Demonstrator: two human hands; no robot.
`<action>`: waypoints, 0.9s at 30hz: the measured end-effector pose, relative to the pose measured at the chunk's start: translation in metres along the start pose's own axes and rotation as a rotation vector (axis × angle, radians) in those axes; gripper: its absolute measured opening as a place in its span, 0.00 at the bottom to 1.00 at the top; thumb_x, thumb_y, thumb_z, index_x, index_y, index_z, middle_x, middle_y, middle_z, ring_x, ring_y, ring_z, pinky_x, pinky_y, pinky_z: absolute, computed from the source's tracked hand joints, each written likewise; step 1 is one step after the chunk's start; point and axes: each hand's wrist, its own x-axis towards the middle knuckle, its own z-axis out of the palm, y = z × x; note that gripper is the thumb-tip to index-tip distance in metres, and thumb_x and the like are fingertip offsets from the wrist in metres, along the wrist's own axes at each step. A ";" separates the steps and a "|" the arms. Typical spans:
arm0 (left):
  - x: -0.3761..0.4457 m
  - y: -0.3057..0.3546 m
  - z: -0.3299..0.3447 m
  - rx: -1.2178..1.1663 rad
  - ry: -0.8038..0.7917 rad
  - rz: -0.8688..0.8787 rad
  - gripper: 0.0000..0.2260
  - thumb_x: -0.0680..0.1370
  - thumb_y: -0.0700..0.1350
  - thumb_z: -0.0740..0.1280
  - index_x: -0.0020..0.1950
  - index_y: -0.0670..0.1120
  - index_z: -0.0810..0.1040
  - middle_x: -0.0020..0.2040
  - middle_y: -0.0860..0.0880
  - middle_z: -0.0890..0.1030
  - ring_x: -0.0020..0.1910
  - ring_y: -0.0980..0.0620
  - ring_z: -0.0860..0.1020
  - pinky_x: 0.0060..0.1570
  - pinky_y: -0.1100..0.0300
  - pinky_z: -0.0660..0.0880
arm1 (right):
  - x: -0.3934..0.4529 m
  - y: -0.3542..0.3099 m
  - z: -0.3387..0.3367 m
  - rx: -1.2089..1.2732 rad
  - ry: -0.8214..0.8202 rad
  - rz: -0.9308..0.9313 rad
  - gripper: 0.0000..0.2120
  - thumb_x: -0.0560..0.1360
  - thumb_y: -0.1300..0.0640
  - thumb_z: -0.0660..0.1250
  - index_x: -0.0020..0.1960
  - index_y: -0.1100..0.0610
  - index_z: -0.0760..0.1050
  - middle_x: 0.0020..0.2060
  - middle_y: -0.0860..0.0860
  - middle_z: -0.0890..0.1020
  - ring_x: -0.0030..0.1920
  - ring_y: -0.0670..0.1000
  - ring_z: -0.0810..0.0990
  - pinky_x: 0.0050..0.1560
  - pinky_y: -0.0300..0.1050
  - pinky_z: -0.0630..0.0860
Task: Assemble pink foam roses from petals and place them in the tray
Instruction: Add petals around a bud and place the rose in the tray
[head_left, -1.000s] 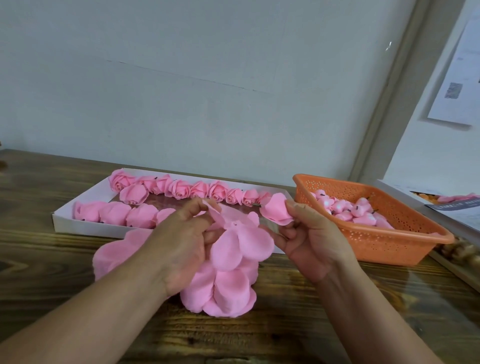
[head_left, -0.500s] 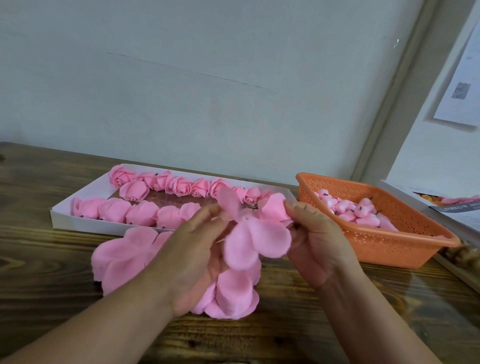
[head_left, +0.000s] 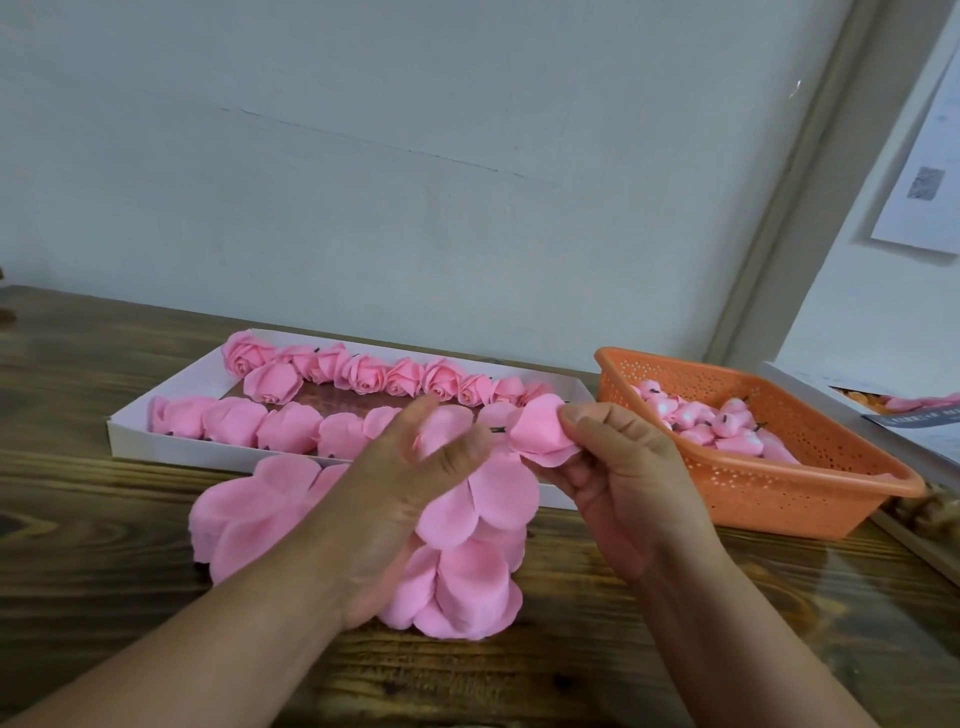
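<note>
Both hands work above the near middle of the dark wooden table (head_left: 104, 597). The right hand (head_left: 623, 483) pinches a cupped pink foam bud (head_left: 540, 434) between thumb and curled fingers, holding it just above the near rim of the tray. The left hand (head_left: 405, 499) has its fingers bent round a flat pink foam petal sheet (head_left: 483, 499) with rounded lobes, which it grips beside the bud. Under the hands, a loose pile of pink petal sheets (head_left: 244, 519) lies on the table. Beyond it sits the shallow white cardboard tray (head_left: 171, 384), with a far row of finished pink foam roses (head_left: 363, 371) and a near row (head_left: 234, 421) lying on their sides. To the right, just beside the tray, an orange perforated plastic basket (head_left: 810, 493) holds small pink buds (head_left: 711, 421).
</note>
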 end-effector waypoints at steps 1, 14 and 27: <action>0.001 0.000 0.000 -0.041 -0.053 -0.012 0.52 0.49 0.69 0.77 0.70 0.54 0.69 0.62 0.51 0.80 0.60 0.50 0.79 0.58 0.49 0.76 | -0.001 -0.001 0.001 -0.056 0.003 -0.030 0.06 0.65 0.60 0.68 0.30 0.57 0.79 0.34 0.57 0.84 0.34 0.51 0.83 0.38 0.46 0.82; 0.026 -0.004 -0.005 -0.234 -0.060 0.074 0.26 0.59 0.74 0.64 0.44 0.58 0.84 0.50 0.55 0.85 0.47 0.61 0.82 0.39 0.65 0.79 | -0.016 -0.002 0.013 -0.708 0.005 -0.427 0.09 0.73 0.66 0.69 0.38 0.54 0.78 0.33 0.55 0.81 0.32 0.53 0.77 0.33 0.44 0.75; 0.008 0.002 -0.009 -0.132 -0.092 -0.011 0.33 0.66 0.73 0.64 0.55 0.48 0.84 0.54 0.44 0.84 0.56 0.47 0.82 0.51 0.56 0.80 | -0.021 0.001 0.017 -1.068 -0.092 -0.561 0.03 0.73 0.63 0.69 0.42 0.58 0.80 0.34 0.42 0.78 0.35 0.40 0.74 0.35 0.30 0.69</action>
